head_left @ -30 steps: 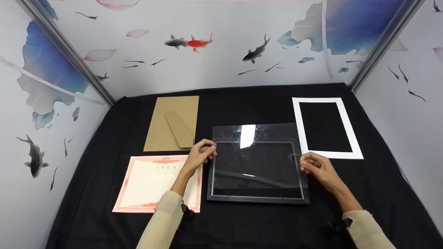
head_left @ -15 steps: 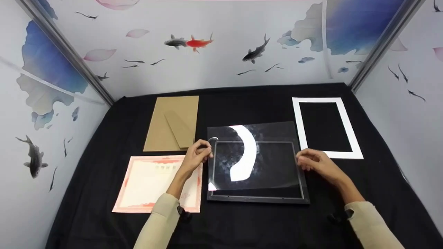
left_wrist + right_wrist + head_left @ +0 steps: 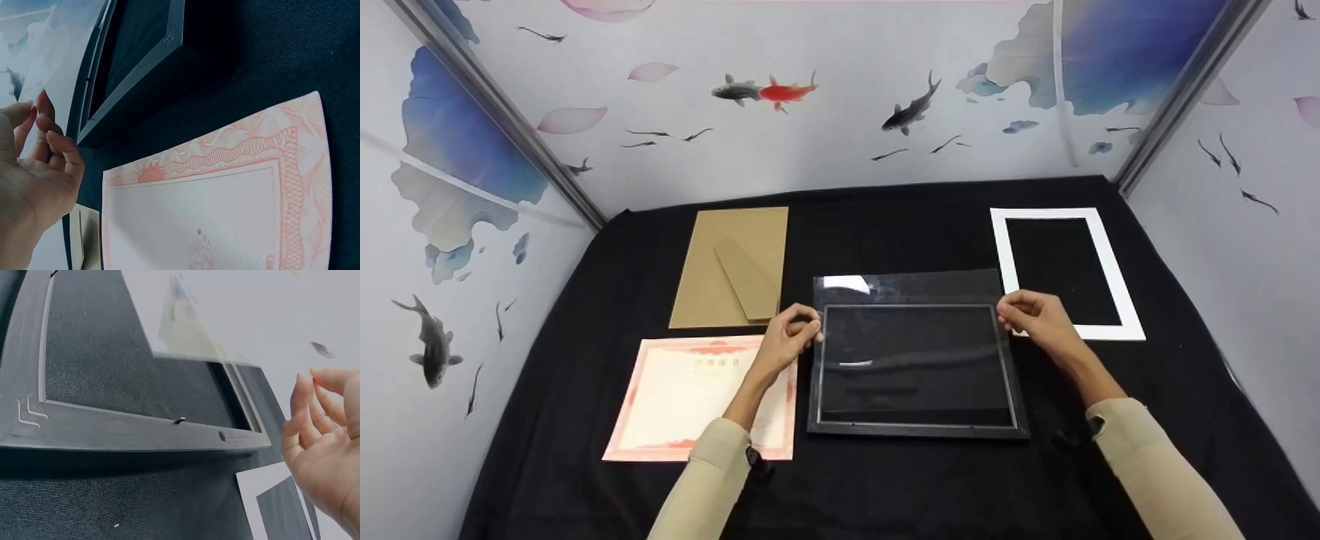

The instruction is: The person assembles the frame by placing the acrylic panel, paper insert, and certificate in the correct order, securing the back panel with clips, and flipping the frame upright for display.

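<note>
A clear, glossy sheet (image 3: 911, 285) is held over a black picture frame (image 3: 915, 431) that lies face down on the black cloth. It overlaps most of the frame and sticks out past its far side. My left hand (image 3: 789, 343) pinches the sheet's left edge between thumb and fingertips. At the opposite edge, my right hand (image 3: 1041, 319) grips it the same way. From the right wrist, the sheet (image 3: 185, 332) shows tilted and raised over the frame's opening, mirroring the wall. Small metal tabs stick out along the frame's inner edge (image 3: 179, 421).
A certificate with a pink border (image 3: 697, 405) lies left of the frame, partly under my left forearm. Behind it is a brown backing board (image 3: 701, 262) with its stand leg folded flat. A white mat (image 3: 1114, 274) lies at the back right. Printed wall panels (image 3: 840, 142) enclose the table.
The clear sheet has shifted slightly left over the frame, and its reflection has changed. My right hand has moved left and farther back; my left hand has moved a little left.
</note>
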Tool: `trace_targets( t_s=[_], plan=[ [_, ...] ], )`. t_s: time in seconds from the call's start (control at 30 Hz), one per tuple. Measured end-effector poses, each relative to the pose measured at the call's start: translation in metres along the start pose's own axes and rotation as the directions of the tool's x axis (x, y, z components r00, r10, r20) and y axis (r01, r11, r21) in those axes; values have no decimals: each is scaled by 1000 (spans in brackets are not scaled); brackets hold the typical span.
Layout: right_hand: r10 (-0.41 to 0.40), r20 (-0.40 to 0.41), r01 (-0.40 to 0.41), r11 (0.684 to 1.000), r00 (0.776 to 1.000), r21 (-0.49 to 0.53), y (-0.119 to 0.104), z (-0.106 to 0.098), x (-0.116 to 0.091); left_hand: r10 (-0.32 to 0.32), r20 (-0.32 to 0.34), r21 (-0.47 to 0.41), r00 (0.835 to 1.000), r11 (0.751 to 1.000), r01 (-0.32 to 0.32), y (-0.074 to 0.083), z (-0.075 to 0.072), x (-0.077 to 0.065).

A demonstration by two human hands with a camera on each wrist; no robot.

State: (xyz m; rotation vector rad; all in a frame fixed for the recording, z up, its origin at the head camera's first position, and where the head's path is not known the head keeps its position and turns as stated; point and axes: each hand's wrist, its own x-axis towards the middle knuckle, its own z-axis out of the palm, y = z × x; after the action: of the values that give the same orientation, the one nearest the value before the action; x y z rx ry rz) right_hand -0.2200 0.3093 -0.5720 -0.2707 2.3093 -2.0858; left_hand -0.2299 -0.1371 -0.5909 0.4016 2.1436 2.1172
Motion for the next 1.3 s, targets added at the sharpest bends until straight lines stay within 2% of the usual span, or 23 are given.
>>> trace_targets(
  t_s=[0.2, 0.37, 0.6, 0.83, 1.03, 1.3],
  plan=[
    [-2, -25, 1, 998, 1000, -63, 8, -3, -8, -12, -48, 69, 999, 998, 16, 10, 13, 3],
    [-14, -30, 10, 993, 999, -115, 14, -5, -18, -8, -20, 141, 1000, 990, 11, 28, 19, -4],
    [-21, -10, 19, 984, 1000, -175, 22, -7, -25, -22, -25, 213, 999, 977, 27, -2, 16, 0],
    [-13, -20, 9, 984, 1000, -176, 23, -2, -27, -9, -24, 217, 1000, 976, 14, -8, 15, -6],
    [-15, -25, 10, 977, 1000, -212, 20, 5, -27, -11, -57, 284, 998, 958, 27, -10, 12, -11],
    [-39, -12, 34, 956, 999, -292, -13, 18, -32, 13, -77, 384, 997, 923, 18, -11, 12, -12]
  ],
)
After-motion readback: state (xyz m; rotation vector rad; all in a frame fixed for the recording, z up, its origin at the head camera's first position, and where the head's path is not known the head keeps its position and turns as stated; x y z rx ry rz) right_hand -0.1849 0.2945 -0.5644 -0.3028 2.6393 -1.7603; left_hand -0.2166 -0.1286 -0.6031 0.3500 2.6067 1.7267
